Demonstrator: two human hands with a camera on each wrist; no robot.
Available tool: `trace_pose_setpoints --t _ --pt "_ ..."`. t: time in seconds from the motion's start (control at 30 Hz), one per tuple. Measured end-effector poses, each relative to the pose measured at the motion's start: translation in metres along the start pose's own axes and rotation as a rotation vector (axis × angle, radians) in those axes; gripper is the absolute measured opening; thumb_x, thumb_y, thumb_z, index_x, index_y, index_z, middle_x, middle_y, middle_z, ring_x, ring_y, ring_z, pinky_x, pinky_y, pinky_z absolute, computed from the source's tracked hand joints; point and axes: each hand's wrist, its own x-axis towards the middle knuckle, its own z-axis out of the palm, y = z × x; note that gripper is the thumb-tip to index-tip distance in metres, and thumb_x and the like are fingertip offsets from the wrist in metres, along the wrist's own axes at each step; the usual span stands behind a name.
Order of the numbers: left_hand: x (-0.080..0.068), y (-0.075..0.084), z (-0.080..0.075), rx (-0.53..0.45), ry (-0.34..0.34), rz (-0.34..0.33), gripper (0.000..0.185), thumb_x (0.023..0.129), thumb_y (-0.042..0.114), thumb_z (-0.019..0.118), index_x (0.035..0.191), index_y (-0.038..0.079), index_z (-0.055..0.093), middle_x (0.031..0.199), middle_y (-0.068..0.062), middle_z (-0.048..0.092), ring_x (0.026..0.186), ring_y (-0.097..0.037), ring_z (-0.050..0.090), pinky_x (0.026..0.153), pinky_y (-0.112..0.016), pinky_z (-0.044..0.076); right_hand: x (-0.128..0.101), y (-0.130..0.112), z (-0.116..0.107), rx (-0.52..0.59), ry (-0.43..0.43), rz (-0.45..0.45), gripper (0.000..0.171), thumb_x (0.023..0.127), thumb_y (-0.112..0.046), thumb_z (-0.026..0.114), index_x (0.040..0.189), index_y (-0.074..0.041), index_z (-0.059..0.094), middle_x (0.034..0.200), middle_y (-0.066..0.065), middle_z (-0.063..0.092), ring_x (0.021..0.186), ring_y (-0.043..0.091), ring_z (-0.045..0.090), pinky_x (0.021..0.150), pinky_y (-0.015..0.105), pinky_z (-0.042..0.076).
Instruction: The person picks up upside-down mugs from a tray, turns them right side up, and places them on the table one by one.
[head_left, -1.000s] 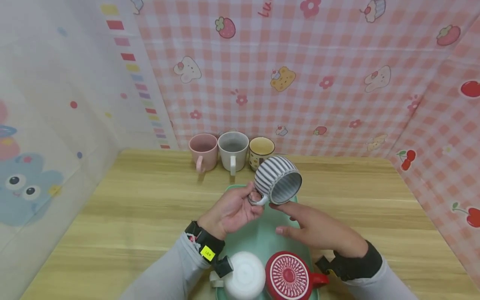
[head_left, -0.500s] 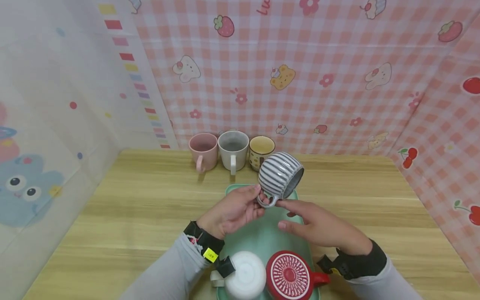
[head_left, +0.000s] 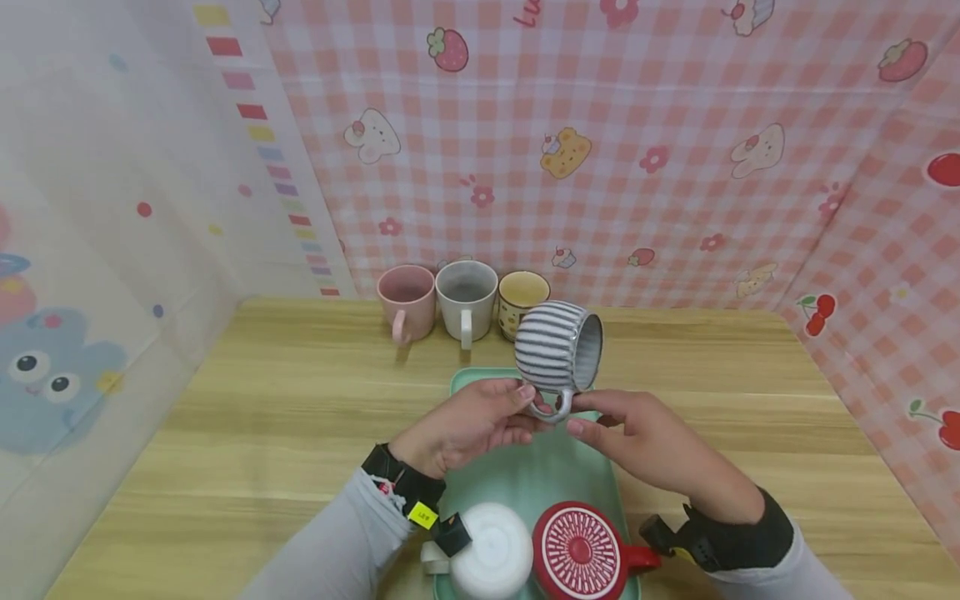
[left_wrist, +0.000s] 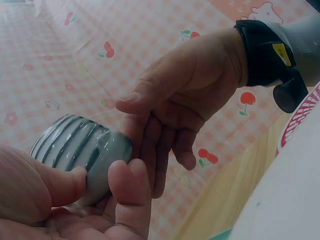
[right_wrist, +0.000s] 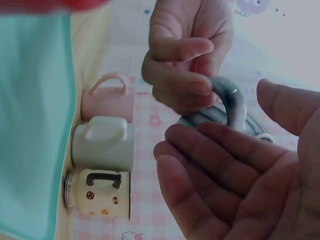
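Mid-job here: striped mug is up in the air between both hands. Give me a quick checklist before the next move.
1. Left hand pinches the striped mug by its handle: ok.
2. Right hand has a grip on the mug: not ok; its fingers lie open under the handle.
3. Mug upright: not ok; it is tipped, mouth facing right.
4. Mug empty: cannot tell; the inside barely shows.
5. Green tray beneath has bare space: ok; the white lid and red lid sit at its near end.
6. Row of three mugs at the back stands clear of the hands: ok.
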Motion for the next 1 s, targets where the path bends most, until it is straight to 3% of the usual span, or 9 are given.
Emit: trace_pose_setpoints --t 0.1,0.27,0.33,0.4,0.5,0.6,0.83,1.0 --pt "0.0 0.0 0.001 0.022 -0.019 -0.013 0.039 0.113 0.016 0.044 0.139 -0.011 0.053 0.103 0.0 0.073 0.092 -0.007 0.069 0.078 -0.017 0.056 0.0 -0.004 0.002 0.019 0.054 0.046 0.028 0.102 -0.032 0.068 0.124 -0.016 0.075 0.118 -0.002 0.076 0.105 0.016 0.068 0.087 0.036 0.056" --pt "0.001 -0.003 0.003 0.107 -0.054 -0.03 0.036 0.111 0.014 0.046 0.136 -0.011 0.055 0.104 -0.003 0.073 0.093 -0.008 0.07 0.079 -0.019 0.056 0.0 -0.008 0.007 0.093 0.125 0.097 0.022 0.102 -0.028 0.069 0.113 -0.011 0.077 0.102 0.003 0.076 0.085 0.015 0.063 0.069 0.026 0.052" --pt "0.001 -0.004 0.004 0.133 -0.061 -0.034 0.035 0.111 0.013 0.046 0.136 -0.01 0.055 0.109 -0.014 0.074 0.093 -0.008 0.07 0.079 -0.02 0.056 0.001 -0.008 0.01 0.131 0.141 0.094 0.02 0.101 -0.025 0.07 0.11 -0.009 0.077 0.098 0.004 0.076 0.08 0.014 0.062 0.066 0.025 0.051" --pt "0.001 -0.004 0.005 0.146 -0.059 -0.036 0.035 0.111 0.013 0.046 0.136 -0.01 0.055 0.11 -0.015 0.074 0.093 -0.007 0.07 0.078 -0.02 0.056 0.001 -0.008 0.011 0.161 0.152 0.095 0.02 0.1 -0.025 0.071 0.11 -0.008 0.077 0.098 0.004 0.076 0.08 0.013 0.062 0.066 0.025 0.051" --pt "0.0 -0.005 0.006 0.142 -0.048 -0.032 0.036 0.111 0.015 0.047 0.138 -0.009 0.055 0.11 -0.015 0.074 0.092 -0.007 0.07 0.078 -0.019 0.055 0.003 -0.009 0.014 0.23 0.159 0.111 0.02 0.1 -0.025 0.072 0.109 -0.007 0.076 0.095 0.004 0.073 0.081 0.016 0.063 0.067 0.026 0.052" --pt "0.0 -0.006 0.006 0.122 -0.038 -0.027 0.037 0.111 0.015 0.047 0.139 -0.009 0.055 0.104 -0.004 0.075 0.091 -0.007 0.07 0.078 -0.019 0.055 0.004 -0.008 0.017 0.296 0.161 0.124 0.021 0.099 -0.023 0.072 0.11 -0.005 0.074 0.093 0.006 0.069 0.08 0.017 0.063 0.066 0.027 0.052" --pt "-0.002 -0.005 0.009 0.111 -0.046 -0.014 0.037 0.111 0.014 0.047 0.14 -0.008 0.053 0.105 -0.005 0.074 0.091 -0.007 0.07 0.078 -0.019 0.055 0.007 -0.001 0.019 0.472 0.143 0.119 0.026 0.1 -0.018 0.071 0.113 0.004 0.071 0.093 -0.003 0.069 0.083 0.01 0.062 0.073 0.025 0.053" --pt "-0.002 -0.005 0.01 0.086 -0.049 -0.017 0.037 0.111 0.014 0.047 0.139 -0.008 0.053 0.104 -0.003 0.072 0.091 -0.007 0.069 0.078 -0.019 0.055 0.007 0.001 0.02 0.674 0.107 0.138 0.011 0.101 -0.014 0.067 0.107 -0.006 0.073 0.078 -0.009 0.06 0.067 0.007 0.05 0.06 0.023 0.044"
